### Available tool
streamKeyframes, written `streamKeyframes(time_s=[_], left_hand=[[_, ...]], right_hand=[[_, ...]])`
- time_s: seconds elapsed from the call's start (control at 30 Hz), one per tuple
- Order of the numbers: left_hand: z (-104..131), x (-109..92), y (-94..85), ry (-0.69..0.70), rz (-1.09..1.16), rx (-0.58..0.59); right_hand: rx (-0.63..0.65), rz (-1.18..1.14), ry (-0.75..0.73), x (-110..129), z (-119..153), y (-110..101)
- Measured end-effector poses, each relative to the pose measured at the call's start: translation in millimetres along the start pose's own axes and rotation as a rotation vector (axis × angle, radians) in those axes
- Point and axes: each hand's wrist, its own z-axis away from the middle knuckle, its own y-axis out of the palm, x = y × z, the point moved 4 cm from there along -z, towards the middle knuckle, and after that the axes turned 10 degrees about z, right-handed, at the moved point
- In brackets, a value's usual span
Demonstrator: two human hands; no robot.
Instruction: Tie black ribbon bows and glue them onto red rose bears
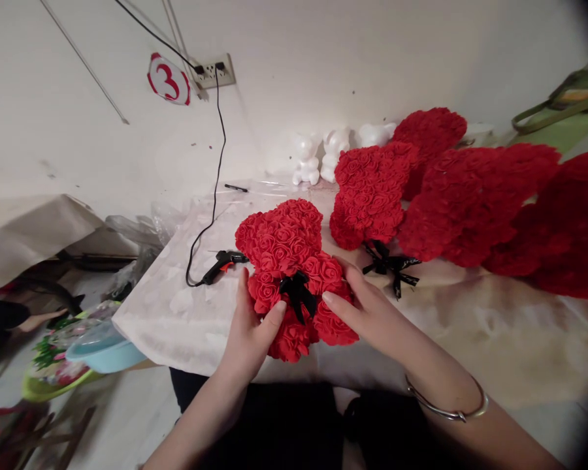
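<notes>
A teddy bear covered in red foam roses [287, 238] is between my two hands at the front edge of the table. A black ribbon bow [298, 294] sits at its neck. My left hand [257, 326] grips its left side, thumb in front and fingers partly behind the roses. On its right side my right hand [365, 303] holds it the same way, thumb pressed toward the front. Just left of the bear lies a black glue gun [221, 264] with an orange-red trigger. More black ribbon bows [391, 266] lie to the right of the bear.
Several red rose bears [372, 189] crowd the table's right side. White foam bear forms [306, 160] stand against the wall. The glue gun's cord runs up to a wall socket [215, 72]. A black pen [236, 188] lies behind. Left on the floor are a blue basin [105, 352] and a yellow-green basin [39, 388].
</notes>
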Motion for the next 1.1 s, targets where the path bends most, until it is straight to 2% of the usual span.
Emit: streamKeyframes(time_s=[0.03, 0.1, 0.27, 0.37, 0.47, 0.6, 0.67, 0.77, 0.9, 1.1], left_hand=[[-1, -1, 1.5, -0.046, 0.049, 0.038], [-5, -10, 2.7, -0.014, 0.073, 0.076], [-21, -44, 0.4, 0.311, -0.130, 0.021], [-37, -46, 4.0, 0.275, -0.306, 0.038], [-53, -34, 8.3, 0.207, -0.394, 0.047], [-80, -9, 13.9, 0.296, -0.422, -0.001], [-94, 8, 17.8, 0.248, -0.473, 0.006], [-106, 32, 22.5, 0.137, -0.503, 0.014], [-102, 45, 25.1, 0.175, -0.404, -0.015], [-86, 57, 26.5, 0.185, -0.440, -0.056]], right_hand=[[-0.014, -0.027, 0.002, 1, 0, 0], [-0.072, -0.056, -0.020, 5, 0, -1], [-0.227, -0.017, -0.119, 8, -6, -9], [-0.258, 0.049, -0.110, -2, -20, -8], [-0.280, 0.085, -0.107, -16, -38, -1], [-0.371, 0.133, -0.184, -40, -62, 16], [-0.402, 0.184, -0.149, -59, -72, 27], [-0.361, 0.225, -0.091, -85, -81, 43], [-0.344, 0.237, -0.093, -102, -79, 52], [-0.328, 0.234, -0.090, -102, -75, 53]])
